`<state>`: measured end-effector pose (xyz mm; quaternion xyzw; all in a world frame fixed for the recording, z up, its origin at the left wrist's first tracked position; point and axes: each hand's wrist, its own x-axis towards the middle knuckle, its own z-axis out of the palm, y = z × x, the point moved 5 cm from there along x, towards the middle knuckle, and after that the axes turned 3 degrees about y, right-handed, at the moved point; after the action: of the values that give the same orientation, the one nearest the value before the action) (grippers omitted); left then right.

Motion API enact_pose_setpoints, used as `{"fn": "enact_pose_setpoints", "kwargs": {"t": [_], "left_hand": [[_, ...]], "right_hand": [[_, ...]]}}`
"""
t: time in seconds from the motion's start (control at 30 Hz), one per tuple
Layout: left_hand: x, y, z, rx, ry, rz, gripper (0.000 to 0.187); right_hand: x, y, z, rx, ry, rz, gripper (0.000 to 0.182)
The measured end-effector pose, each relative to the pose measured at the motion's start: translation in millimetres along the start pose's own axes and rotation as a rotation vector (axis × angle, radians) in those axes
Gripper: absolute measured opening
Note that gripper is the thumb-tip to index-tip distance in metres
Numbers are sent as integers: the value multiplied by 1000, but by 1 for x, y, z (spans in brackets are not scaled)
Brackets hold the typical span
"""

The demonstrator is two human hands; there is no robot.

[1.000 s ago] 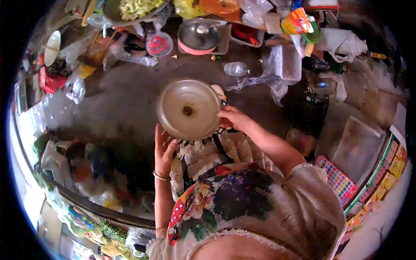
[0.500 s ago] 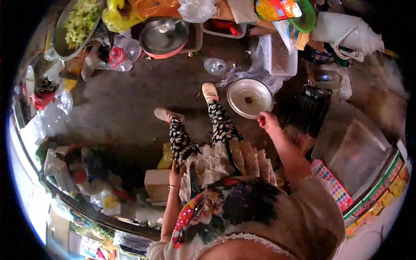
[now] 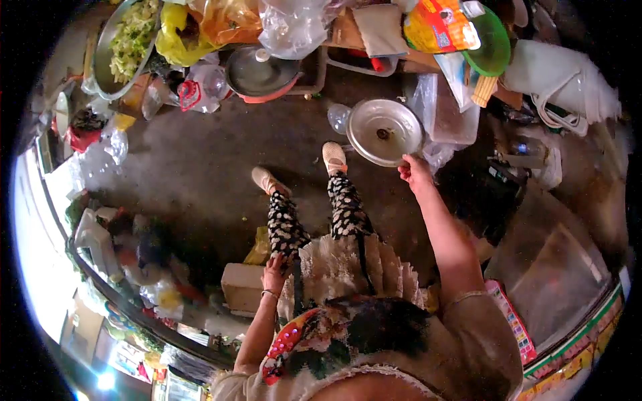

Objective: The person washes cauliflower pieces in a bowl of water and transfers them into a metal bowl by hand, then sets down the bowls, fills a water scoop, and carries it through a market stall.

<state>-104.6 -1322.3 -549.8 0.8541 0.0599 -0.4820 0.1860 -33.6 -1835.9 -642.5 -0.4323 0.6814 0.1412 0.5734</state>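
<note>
My right hand (image 3: pixel 416 172) pinches the near rim of a round metal basin (image 3: pixel 404 125), holding it out ahead of my feet. The basin faces up, and a small dark patch shows in its bottom. My left hand (image 3: pixel 273 274) rests on my leg in black-and-white patterned trousers (image 3: pixel 286 230), fingers stretched out, a bracelet at the wrist. A clear plastic bottle (image 3: pixel 339 119) lies just left of the basin. To the basin's right are a translucent plastic tub (image 3: pixel 455 117) and clear plastic film (image 3: pixel 438 155).
Ahead stand a lidded pan (image 3: pixel 257 75), plastic bags (image 3: pixel 287 23) and a green bowl (image 3: pixel 491 43). Chopped greens (image 3: pixel 136 43) fill a large bowl at the far left. A white box (image 3: pixel 242 287) sits beside my left arm. Bare dark floor (image 3: pixel 200 154) spreads around my feet.
The basin has moved forward and slightly left relative to my feet, still in my right hand's grip. The view has shifted a little. My left hand stays at my leg.
</note>
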Motion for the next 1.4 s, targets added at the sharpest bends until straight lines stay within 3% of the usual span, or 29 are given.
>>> {"fn": "enact_pose_setpoints", "kwargs": {"t": [0.07, 0.13, 0.2, 0.23, 0.33, 0.4, 0.77, 0.83, 1.0, 1.03, 1.07, 1.13, 1.2, 1.27, 1.4], "left_hand": [[3, 8, -6, 59, -74, -150, 58], [17, -6, 11, 45, -87, -119, 61], [27, -12, 24, 232, -34, -135, 64], [23, 17, 3, 201, -94, -250, 67], [26, 24, 0, 268, -108, -277, 69], [27, 25, -5, 247, -111, -281, 70], [41, -2, -3, 201, -110, -318, 78], [44, -1, -7, 199, -81, -290, 78], [59, -14, -4, 236, -70, -307, 78], [58, -17, -1, 227, 25, -274, 74], [61, -6, -13, 215, -21, -291, 72], [62, -4, -18, 175, 41, -230, 73], [64, -10, -13, 163, 22, -284, 75], [67, -4, -21, 128, 65, -198, 78], [72, 9, -31, 95, 163, -195, 71]], "right_hand": [[-11, -14, 27, -24, -7, -72, 20], [-12, -24, 53, -112, -82, -139, 20], [-10, -29, 78, -54, -165, -194, 15], [-10, -33, 90, -60, -176, -202, 15], [-15, -36, 129, -13, -254, -150, 15], [-11, -35, 159, 184, -296, -18, 18], [-10, -80, 323, 252, -518, -152, 15], [-2, -82, 342, 275, -666, -246, 14], [8, -78, 340, 26, -746, -207, 20], [19, -82, 326, -127, -587, -315, 20], [32, -91, 311, -276, -423, -422, 20], [79, -115, 272, -543, -247, -751, 24], [153, -147, 217, -886, 157, -1073, 32], [147, -177, 195, -1173, 452, -1115, 35], [254, -196, 146, -1453, 516, -958, 45]]}}
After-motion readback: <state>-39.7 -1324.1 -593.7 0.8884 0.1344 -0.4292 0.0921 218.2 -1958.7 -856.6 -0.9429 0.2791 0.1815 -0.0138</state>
